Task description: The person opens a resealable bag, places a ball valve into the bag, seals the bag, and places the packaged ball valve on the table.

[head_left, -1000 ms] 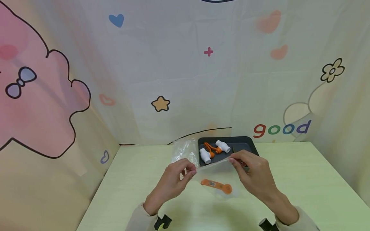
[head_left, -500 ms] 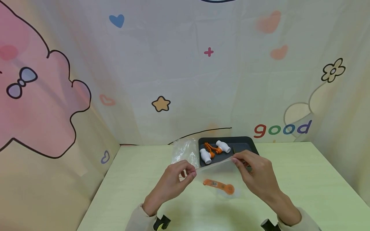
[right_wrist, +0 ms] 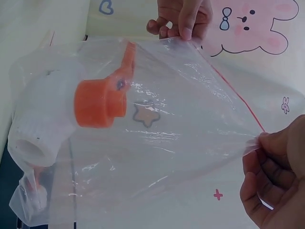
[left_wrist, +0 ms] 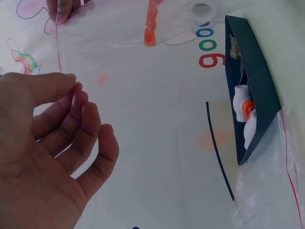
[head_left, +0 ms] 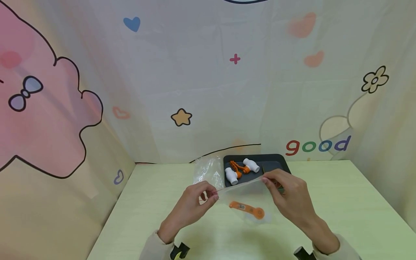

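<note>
Left hand (head_left: 191, 203) and right hand (head_left: 290, 195) each pinched mouth corner of clear plastic bag with red seal line (right_wrist: 178, 102), apparently to hold edge taut. White plastic valve with orange lever (right_wrist: 59, 98) hung inside, probably low from own weight; dark grey tray (head_left: 271, 163) beyond.

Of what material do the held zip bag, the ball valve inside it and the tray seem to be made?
Zip bag: glossy plastic film, transparent and wrinkled with highlights.
Ball valve: probably smooth moulded plastic, given evenly coloured white and orange parts.
Tray: dull, uniformly dark, perhaps plastic or coated metal.
</note>
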Action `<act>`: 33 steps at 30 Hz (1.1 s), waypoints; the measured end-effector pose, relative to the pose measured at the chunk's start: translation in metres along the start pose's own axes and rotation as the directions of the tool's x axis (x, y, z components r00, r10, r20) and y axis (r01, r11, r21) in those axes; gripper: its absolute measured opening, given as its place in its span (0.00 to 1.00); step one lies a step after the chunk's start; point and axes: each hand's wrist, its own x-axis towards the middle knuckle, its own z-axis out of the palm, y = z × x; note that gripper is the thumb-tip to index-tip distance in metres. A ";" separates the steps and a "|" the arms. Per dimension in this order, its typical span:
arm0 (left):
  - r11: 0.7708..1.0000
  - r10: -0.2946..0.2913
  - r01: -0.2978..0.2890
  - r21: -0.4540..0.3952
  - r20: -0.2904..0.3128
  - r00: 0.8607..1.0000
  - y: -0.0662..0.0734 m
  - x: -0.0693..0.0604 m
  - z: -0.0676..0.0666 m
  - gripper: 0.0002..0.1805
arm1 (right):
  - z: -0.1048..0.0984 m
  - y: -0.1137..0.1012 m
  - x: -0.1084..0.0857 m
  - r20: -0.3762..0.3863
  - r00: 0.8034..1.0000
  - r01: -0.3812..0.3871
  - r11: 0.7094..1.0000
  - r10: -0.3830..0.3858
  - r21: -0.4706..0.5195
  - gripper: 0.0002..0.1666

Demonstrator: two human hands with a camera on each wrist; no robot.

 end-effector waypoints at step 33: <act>0.995 0.089 -0.093 -0.034 -0.104 0.991 0.006 0.007 0.002 0.04 | 0.000 -0.004 0.000 0.006 1.000 -0.003 0.999 0.003 0.040 0.12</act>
